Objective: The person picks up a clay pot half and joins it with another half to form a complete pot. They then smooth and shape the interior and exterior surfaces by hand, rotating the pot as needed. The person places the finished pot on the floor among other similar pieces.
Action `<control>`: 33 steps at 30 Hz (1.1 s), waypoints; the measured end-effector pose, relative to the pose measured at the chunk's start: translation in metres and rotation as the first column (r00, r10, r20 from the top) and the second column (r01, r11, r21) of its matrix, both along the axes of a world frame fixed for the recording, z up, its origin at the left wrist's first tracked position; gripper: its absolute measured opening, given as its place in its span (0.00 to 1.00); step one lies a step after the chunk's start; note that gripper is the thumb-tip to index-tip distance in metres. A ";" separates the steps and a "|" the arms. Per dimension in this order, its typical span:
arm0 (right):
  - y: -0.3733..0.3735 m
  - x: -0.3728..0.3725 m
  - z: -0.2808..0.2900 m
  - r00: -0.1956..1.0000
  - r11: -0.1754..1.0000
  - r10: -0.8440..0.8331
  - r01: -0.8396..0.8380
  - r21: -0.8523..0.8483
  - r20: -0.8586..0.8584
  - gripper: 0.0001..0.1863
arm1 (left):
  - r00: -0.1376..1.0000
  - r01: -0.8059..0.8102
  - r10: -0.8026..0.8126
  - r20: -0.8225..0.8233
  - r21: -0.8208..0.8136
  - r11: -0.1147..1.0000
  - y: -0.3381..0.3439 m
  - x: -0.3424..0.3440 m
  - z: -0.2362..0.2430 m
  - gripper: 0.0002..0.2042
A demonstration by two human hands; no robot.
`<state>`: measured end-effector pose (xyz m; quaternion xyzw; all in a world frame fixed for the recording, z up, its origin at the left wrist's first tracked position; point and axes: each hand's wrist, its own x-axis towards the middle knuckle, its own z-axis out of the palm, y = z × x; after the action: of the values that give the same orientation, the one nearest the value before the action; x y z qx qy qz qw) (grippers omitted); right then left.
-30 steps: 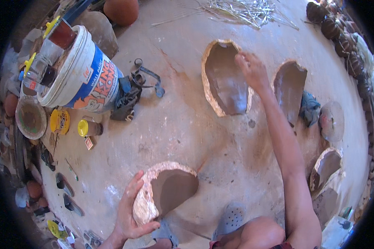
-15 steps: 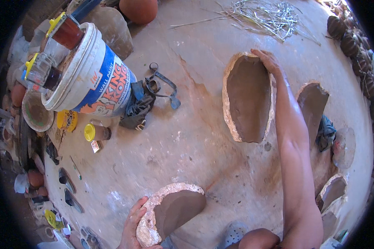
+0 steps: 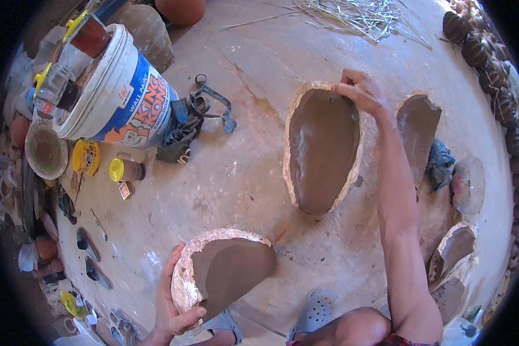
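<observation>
Head view: curled hands (image 3: 364,92) grip both: oval shell (image 3: 323,150), pointing lengthwise away; curved shell (image 3: 230,268), slanting up-right.

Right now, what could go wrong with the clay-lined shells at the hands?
1. The left hand holds the near shell by one side; a slip could drop it against the shoe partly hidden below it.
2. The right hand is on the far shell only at its upper rim; that rough edge might crumble.
3. The right forearm looks close to the neighbouring shell and might brush it.
</observation>
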<state>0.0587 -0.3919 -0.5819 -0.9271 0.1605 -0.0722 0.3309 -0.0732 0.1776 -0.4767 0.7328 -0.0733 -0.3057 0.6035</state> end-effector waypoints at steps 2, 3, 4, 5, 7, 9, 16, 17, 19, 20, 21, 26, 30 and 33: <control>0.016 -0.018 -0.003 1.000 1.000 -0.015 0.015 -0.016 0.027 0.20 | 0.999 0.000 0.000 0.044 0.004 1.000 0.000 -0.001 -0.001 0.58; 0.021 -0.026 -0.001 0.999 1.000 -0.024 0.023 0.010 0.032 0.19 | 1.000 -0.025 0.025 0.015 0.000 1.000 -0.002 -0.002 -0.001 0.58; 0.027 -0.035 0.001 0.999 0.999 -0.019 0.017 0.041 0.046 0.19 | 0.999 -0.050 0.050 -0.012 -0.014 0.999 -0.004 -0.003 0.000 0.58; 0.036 -0.046 0.001 0.998 0.996 -0.054 0.054 0.069 0.007 0.18 | 0.997 -0.064 0.063 -0.035 -0.026 0.998 -0.006 -0.005 0.002 0.58; 0.047 -0.070 0.012 0.992 0.991 -0.087 0.077 0.112 0.087 0.21 | 0.995 -0.090 0.089 -0.049 -0.007 0.996 -0.011 -0.004 0.005 0.57; 0.060 -0.096 0.027 0.981 0.985 -0.137 0.120 0.122 0.140 0.22 | 0.995 -0.093 0.093 -0.022 0.003 0.996 -0.018 0.000 0.009 0.56; 0.123 -0.187 0.076 0.935 0.998 -0.058 0.066 -0.012 0.349 0.29 | 0.996 0.041 -0.047 0.074 0.081 0.996 -0.035 0.010 0.013 0.54; 0.133 -0.197 0.083 0.906 0.997 -0.019 0.049 -0.060 0.423 0.32 | 0.987 0.092 -0.106 0.120 0.120 0.989 -0.036 0.010 0.013 0.53; 0.148 -0.221 0.107 0.951 0.997 0.044 -0.025 -0.066 0.307 0.34 | 0.950 0.194 -0.234 0.206 0.197 0.961 -0.040 0.010 0.014 0.53; 0.154 -0.228 0.116 0.957 0.995 0.091 -0.076 -0.067 0.274 0.35 | 0.927 0.239 -0.289 0.237 0.218 0.946 -0.043 0.008 0.015 0.53; 0.160 -0.234 0.125 0.977 0.989 0.124 -0.107 -0.102 0.171 0.36 | 0.899 0.272 -0.343 0.274 0.265 0.925 -0.045 0.006 0.017 0.53; 0.187 -0.246 0.138 0.982 0.970 0.191 -0.189 -0.155 -0.003 0.41 | 0.751 0.329 -0.499 0.432 0.410 0.850 -0.062 -0.009 0.026 0.53; 0.186 -0.243 0.140 0.976 0.988 0.148 -0.152 -0.009 -0.158 0.44 | 0.749 0.333 -0.499 0.437 0.403 0.852 -0.071 -0.026 0.028 0.54; 0.190 -0.247 0.139 0.987 0.987 0.147 -0.151 -0.053 -0.072 0.43 | 0.732 0.346 -0.524 0.435 0.425 0.837 -0.072 -0.034 0.027 0.54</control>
<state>-0.1881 -0.2017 -0.4432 -0.9477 0.0999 -0.0204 0.3024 -0.1069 0.1056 -0.4500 0.8359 -0.3605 -0.2309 0.3434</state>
